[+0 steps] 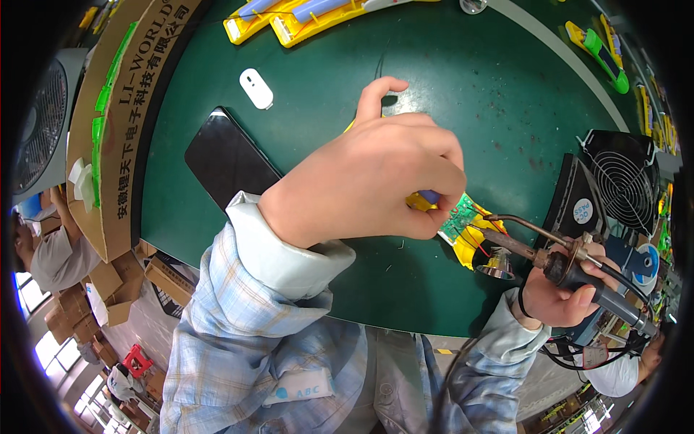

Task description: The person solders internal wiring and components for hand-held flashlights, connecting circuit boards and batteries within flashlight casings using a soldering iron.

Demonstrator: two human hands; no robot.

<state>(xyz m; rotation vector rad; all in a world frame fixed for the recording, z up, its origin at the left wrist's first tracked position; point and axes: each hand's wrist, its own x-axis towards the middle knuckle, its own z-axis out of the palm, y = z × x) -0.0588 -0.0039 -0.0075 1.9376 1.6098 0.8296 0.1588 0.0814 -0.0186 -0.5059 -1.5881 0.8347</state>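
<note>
My left hand [369, 173] reaches across the green mat, thumb and index finger pinched at the edge of a small green circuit board [457, 219]. Its little finger sticks out. Under the board lies a yellow plastic housing [464, 249], mostly hidden by the hand, with thin red and black wires around it. My right hand [560, 293] grips a soldering iron [571, 278] with a thin metal tube alongside; the iron's tip [477, 228] is at the board, though whether it touches cannot be made out. A shiny reflector cup [497, 264] sits just below the tip.
A black phone [230, 155] and a white oval gadget [256, 88] lie at left. Yellow housings with blue cells [303, 18] lie at the far edge. A black fan [620, 181] stands at right, a cardboard box [119, 145] at left. Other people sit at both sides.
</note>
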